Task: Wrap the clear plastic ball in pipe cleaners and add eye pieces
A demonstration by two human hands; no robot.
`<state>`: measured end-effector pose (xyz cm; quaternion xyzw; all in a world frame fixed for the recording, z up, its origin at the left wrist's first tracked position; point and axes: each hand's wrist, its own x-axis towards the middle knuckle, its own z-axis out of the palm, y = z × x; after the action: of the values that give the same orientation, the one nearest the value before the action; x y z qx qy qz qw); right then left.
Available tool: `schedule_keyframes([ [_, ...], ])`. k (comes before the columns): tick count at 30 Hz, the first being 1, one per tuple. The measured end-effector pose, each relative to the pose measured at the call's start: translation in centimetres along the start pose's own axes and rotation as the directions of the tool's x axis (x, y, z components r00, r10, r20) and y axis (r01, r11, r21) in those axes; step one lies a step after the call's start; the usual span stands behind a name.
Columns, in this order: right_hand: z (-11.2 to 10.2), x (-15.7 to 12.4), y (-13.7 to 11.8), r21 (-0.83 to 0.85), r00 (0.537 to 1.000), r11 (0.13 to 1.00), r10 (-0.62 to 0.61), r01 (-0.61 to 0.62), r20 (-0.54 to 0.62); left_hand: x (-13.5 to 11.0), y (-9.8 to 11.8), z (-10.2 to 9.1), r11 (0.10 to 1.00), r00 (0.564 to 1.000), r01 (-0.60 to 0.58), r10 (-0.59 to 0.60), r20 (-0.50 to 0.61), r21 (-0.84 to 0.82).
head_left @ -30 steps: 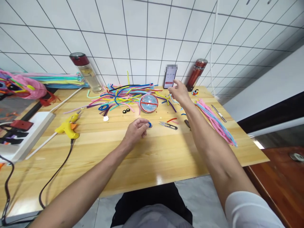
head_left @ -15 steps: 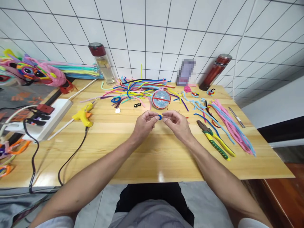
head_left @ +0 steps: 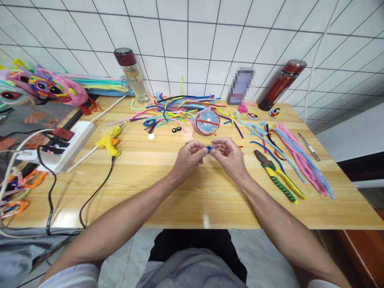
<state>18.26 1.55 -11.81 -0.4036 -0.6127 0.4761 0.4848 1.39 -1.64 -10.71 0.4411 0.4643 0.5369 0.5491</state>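
My left hand (head_left: 190, 156) and my right hand (head_left: 229, 155) meet over the middle of the wooden table (head_left: 180, 192). Both pinch a small blue pipe-cleaner piece (head_left: 209, 149) between their fingertips. Just beyond the hands lies a clear ball wrapped in red and blue pipe cleaner (head_left: 207, 121). A heap of coloured pipe cleaners (head_left: 177, 108) spreads behind the ball. Yellow-handled pliers (head_left: 277, 181) lie to the right of my right hand.
A yellow glue gun (head_left: 110, 142) with its black cord lies at the left, near a white power strip (head_left: 64, 146). Two bottles (head_left: 132, 76) (head_left: 282, 85) and a propped phone (head_left: 241, 86) stand by the tiled wall. Pink and blue pipe cleaners (head_left: 303, 160) lie at the right.
My right hand came back from the phone at the wall and joined my left hand on the blue piece. The view shifted so the pliers and power strip show more.
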Motion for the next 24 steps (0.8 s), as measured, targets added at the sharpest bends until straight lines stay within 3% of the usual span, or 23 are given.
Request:
schedule_keyframes([
  [11,0.08,-0.18,-0.10,-0.008,1.000,1.000,0.013,-0.013,0.028,-0.07,-0.07,0.05,1.000,0.998,0.007,-0.008,0.061,0.015],
  [16,-0.17,-0.31,-0.07,-0.179,0.997,0.981,-0.069,0.073,0.031,0.15,0.00,-0.22,0.997,0.998,-0.015,0.011,0.058,0.074],
  [24,-0.28,-0.45,-0.23,-0.404,0.969,0.881,-0.227,0.247,0.097,0.18,-0.05,-0.21,0.987,0.997,-0.059,0.050,0.061,0.152],
])
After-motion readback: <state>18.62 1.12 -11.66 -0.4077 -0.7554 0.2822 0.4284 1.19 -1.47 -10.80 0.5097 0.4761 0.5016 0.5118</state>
